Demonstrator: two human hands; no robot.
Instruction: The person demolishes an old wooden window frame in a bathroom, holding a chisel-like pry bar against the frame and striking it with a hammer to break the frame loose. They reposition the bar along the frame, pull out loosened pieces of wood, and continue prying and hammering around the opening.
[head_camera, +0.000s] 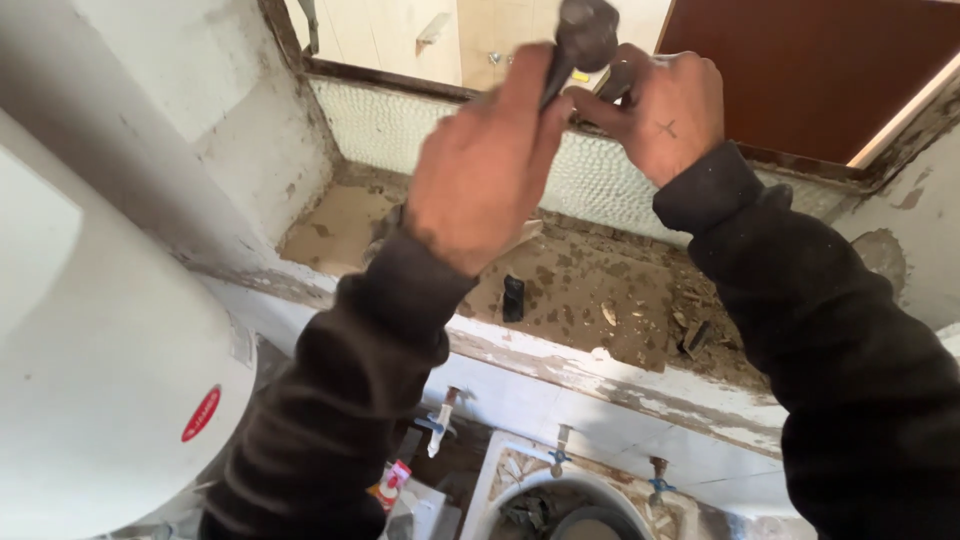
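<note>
Rubble-strewn sill (600, 290) open between hands, white tank (90, 380) crowding left, frame (400, 80) behind

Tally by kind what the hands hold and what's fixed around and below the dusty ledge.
Hammer held in the left hand, right hand beside it: 1
Small dark block on the ledge: 1
Wall taps: 3
White water heater: 1
Total: 6

A dark tool (583, 35) blurs at the top edge, its head cut off and its kind unclear. The left hand (485, 165) covers its grip; the right hand (660, 105) hides whatever its fingers pinch. At left, a white tank (100, 380) runs out of frame. A small dark object (513, 298) on the dusty ledge (600, 290) is too small to identify.
</note>
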